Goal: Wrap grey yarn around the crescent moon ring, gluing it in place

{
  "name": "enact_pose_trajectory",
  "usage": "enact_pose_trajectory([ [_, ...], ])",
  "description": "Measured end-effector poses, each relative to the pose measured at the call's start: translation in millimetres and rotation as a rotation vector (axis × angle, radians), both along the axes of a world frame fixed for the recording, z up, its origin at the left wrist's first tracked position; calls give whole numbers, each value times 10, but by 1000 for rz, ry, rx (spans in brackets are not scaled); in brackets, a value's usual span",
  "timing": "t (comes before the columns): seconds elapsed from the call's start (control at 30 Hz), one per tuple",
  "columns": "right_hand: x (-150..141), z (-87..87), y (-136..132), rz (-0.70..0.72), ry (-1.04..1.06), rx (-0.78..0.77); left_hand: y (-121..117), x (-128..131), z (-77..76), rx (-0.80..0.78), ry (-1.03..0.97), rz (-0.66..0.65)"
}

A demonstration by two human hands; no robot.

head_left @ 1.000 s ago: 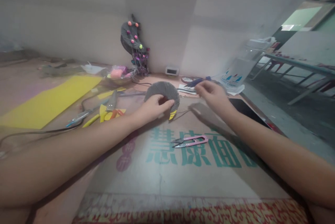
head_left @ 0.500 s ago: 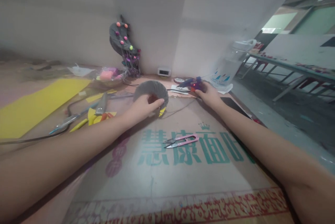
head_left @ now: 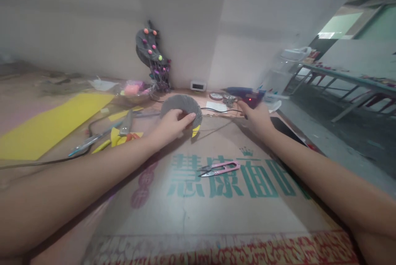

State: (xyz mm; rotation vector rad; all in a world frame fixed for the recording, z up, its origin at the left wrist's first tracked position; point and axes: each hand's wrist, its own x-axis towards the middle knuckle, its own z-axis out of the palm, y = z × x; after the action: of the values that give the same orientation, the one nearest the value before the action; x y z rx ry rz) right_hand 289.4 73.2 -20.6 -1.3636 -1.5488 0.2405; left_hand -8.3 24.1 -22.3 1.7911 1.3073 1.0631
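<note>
My left hand (head_left: 173, 125) grips a round grey fan-like felt piece (head_left: 182, 106) that stands on the cardboard sheet (head_left: 216, 199), thumb over its lower edge. A bit of yellow foam (head_left: 195, 131) shows under it. My right hand (head_left: 257, 117) is closed round the handle of a blue glue gun (head_left: 243, 92) with a small red light, lifted a little above the table at the back right. Its black cord (head_left: 216, 110) trails left toward the grey piece. Pink thread snips (head_left: 219, 168) lie on the cardboard between my forearms.
A yellow foam sheet (head_left: 49, 126) lies at the left, with pliers, cutters and yellow scraps (head_left: 120, 133) beside it. A grey ornament with coloured balls (head_left: 151, 54) leans in the wall corner. A black phone (head_left: 284, 128) lies right of my right wrist. A white bag (head_left: 275, 87) stands at the back right.
My right hand reached to the back right, closed on the glue gun and has lifted it off the table. My left hand has kept hold of the grey piece.
</note>
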Motion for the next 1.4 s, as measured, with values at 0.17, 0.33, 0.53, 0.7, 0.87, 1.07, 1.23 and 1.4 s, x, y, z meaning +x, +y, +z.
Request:
enact_pose_trajectory([
  [0.17,-316,95,-416,86,80,-130,51,-34,-20,3,-6,49],
  [0.33,-563,151,-661,208,13,-203,72,-38,-22,-7,-46,50],
  [0.53,-575,163,-740,211,-187,-221,103,-31,-31,-12,-127,87],
  [0.7,-527,24,-678,237,-165,-184,145,-52,-71,37,-146,103],
  [0.87,-575,30,-701,310,-77,-218,145,-55,-55,72,-148,126],
  [1.07,-564,21,-731,159,-228,-314,116,-48,-12,78,-149,124],
  [1.23,-588,16,-741,246,-246,-317,94,-41,-4,103,-133,109],
  [1.4,-658,105,-798,245,-276,-307,102,-45,-17,112,-116,103],
])
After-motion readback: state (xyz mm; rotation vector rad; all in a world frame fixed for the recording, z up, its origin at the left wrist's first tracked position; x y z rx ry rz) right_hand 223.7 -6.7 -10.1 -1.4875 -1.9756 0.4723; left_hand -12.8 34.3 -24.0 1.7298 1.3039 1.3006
